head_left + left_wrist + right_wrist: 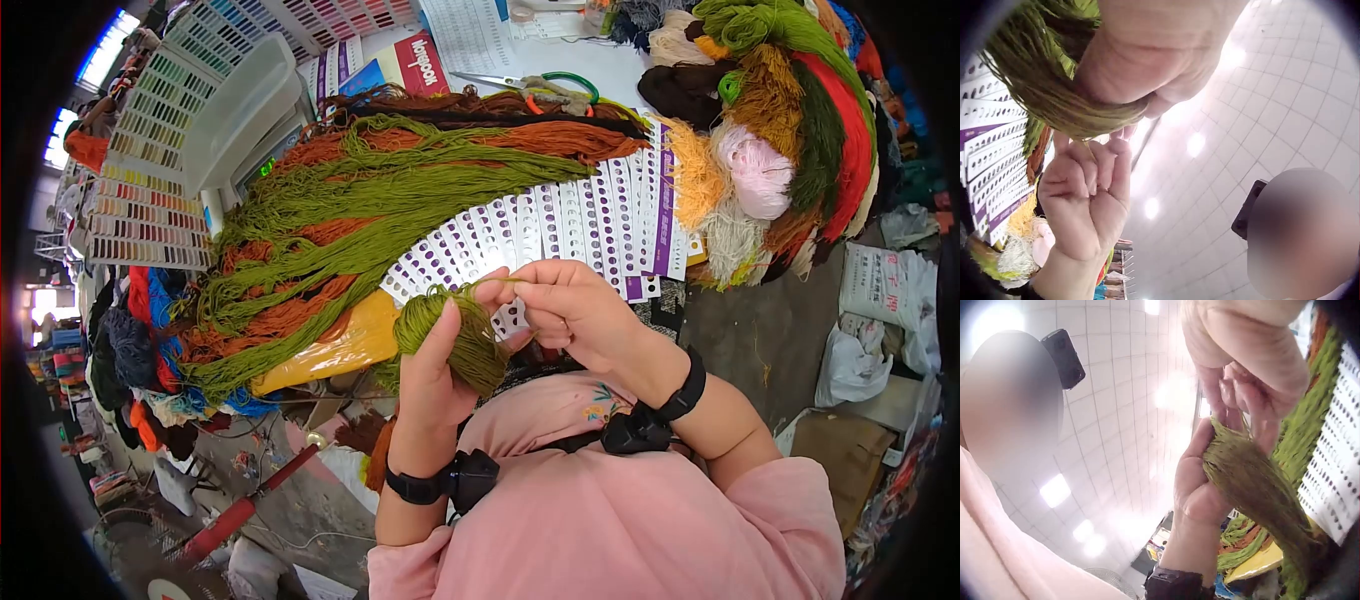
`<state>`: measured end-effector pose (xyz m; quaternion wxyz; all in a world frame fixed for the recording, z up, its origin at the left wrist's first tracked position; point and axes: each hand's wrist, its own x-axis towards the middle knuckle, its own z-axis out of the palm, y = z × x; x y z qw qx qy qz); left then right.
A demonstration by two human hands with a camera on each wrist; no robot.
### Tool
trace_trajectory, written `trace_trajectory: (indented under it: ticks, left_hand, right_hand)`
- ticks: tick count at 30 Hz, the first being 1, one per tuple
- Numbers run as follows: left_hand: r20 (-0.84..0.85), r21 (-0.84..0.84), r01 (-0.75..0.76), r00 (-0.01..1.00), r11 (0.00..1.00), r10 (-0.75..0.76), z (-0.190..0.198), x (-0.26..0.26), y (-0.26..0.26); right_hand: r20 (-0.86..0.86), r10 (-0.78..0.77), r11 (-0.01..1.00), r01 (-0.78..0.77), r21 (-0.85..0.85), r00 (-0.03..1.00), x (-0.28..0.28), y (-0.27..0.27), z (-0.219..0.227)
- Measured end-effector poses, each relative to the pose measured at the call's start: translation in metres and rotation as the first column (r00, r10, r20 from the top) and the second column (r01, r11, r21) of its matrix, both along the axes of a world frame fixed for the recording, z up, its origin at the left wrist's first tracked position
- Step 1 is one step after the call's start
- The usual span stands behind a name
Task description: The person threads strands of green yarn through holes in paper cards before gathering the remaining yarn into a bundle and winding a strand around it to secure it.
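Observation:
A skein of olive-green yarn (472, 352) is gripped by my left hand (436, 372), its thumb up along the near side. From the top of the skein a thin strand runs across to my right hand (580, 312), which pinches it between thumb and forefinger. In the left wrist view the looped yarn (1035, 69) hangs around the left hand (1154, 56), and the right hand (1085, 200) has its fingers curled close to it. The right wrist view shows the skein (1254, 475) hanging down from the fingers of both hands.
Long green and rust-coloured hanks (400, 185) cover the table over fanned colour cards (480, 235). Scissors (490, 79) and a red notebook (412, 66) lie behind them. A plastic tray (245, 110) sits on a scale at left; a mixed yarn pile (760, 165) is at right.

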<state>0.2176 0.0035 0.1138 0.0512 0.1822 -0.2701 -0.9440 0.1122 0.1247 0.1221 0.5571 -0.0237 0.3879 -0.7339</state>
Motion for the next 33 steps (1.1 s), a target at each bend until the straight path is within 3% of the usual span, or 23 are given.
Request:
trace_trajectory:
  ticks: [3,5,9,14,18,24,27,33]
  left_hand:
    - [0.002,-0.060,0.019,1.000,0.998,-0.019,0.003,-0.001,0.001]
    - [0.015,-0.149,0.043,0.999,0.988,-0.041,0.005,-0.002,0.002]
    - [0.008,-0.021,0.045,0.999,0.999,-0.045,0.000,-0.001,-0.006]
    - [0.000,0.073,0.007,1.000,0.997,-0.007,0.001,-0.002,-0.006]
    - [0.029,0.038,0.008,1.000,0.999,-0.009,-0.004,-0.001,-0.008]
    - [0.059,-0.044,-0.027,0.998,0.999,0.029,0.000,-0.003,-0.007]
    - [0.127,-0.028,-0.076,0.989,0.997,0.079,-0.001,-0.005,-0.006]
    - [0.120,-0.016,-0.077,0.990,0.997,0.078,-0.004,-0.006,-0.006]
  right_hand:
    - [-0.210,0.117,0.966,-0.062,0.250,0.971,0.010,-0.009,0.011]
    - [-0.209,0.084,0.970,-0.032,0.242,0.974,0.010,-0.012,0.009]
    - [-0.147,-0.014,0.987,0.037,0.155,0.989,0.009,-0.014,0.004]
    - [-0.030,0.008,0.997,-0.006,0.076,1.000,0.002,-0.009,0.005]
    - [-0.036,0.011,0.999,-0.009,0.032,0.999,0.002,-0.010,0.004]
    - [-0.076,0.009,0.998,-0.004,0.057,0.997,0.002,-0.012,0.004]
    - [-0.242,0.065,0.974,-0.008,0.229,0.968,0.004,-0.017,0.008]
    - [-0.256,0.164,0.955,-0.089,0.282,0.953,0.001,-0.018,0.008]
